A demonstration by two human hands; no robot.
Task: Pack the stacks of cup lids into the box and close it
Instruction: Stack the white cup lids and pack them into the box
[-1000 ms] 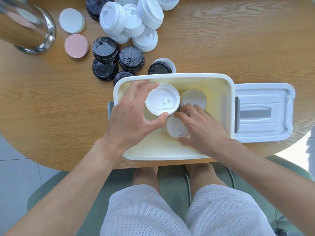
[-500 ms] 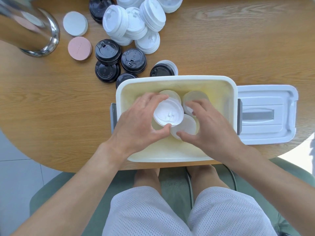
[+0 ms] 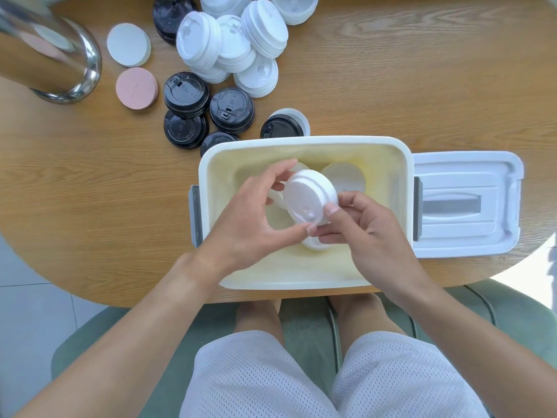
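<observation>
Both hands held one white stack (image 3: 310,198) tilted over the box (image 3: 304,144), approx. mid-box. L hand (image 3: 250,224) had fingers curled round its far and near edges; R hand (image 3: 366,229) pinched the near-right rim w/ thumb on top. To do this well, I'd judge: level the stack, lower it straight into a free spot beside the lids already inside (image 3: 343,178), keep both grips until it seats, so the nested lids don't fan out. Lids were thin moulded plastic, round, ridged rims, smooth and prob. slippery. Box was rigid, rounded corners, cream inside. Its lid (image 3: 464,203) lay flat just right of it on the wood-grain worktop (image 3: 422,86). White stacks (image 3: 232,46) and black stacks (image 3: 208,107) waited beyond.
</observation>
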